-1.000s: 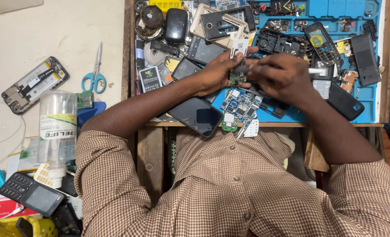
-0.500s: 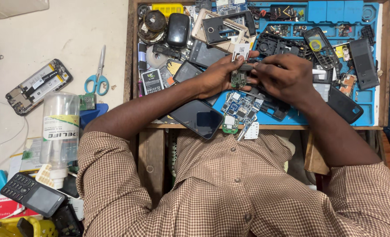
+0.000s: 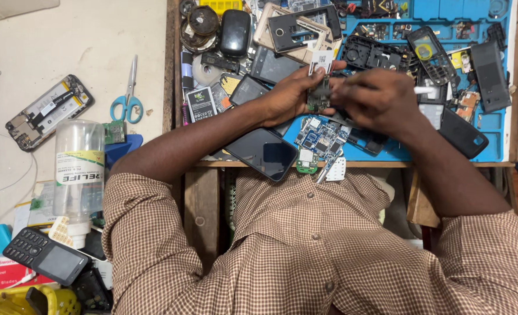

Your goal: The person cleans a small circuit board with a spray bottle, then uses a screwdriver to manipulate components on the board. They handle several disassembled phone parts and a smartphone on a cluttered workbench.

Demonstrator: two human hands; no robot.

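Circuit board (image 3: 318, 98), one small green piece, sits pinched upright in our left hand (image 3: 291, 96) above the blue work mat (image 3: 498, 154), fingers clamped on its edges. Our right hand (image 3: 381, 102) is closed around a thin tool with a white end (image 3: 425, 90), its tip at the board. In the head view we count one pair of blue-handled scissors (image 3: 127, 99), one clear plastic bottle (image 3: 78, 172) lying on its side with a white label banded in green, one dark smartphone (image 3: 264, 154) face up at the bench edge, and one black keypad phone (image 3: 46, 256) at lower left. A red-and-white flat box (image 3: 2, 274) lies beside that phone. One opened handset (image 3: 49, 111) rests on the pale table left of the scissors.
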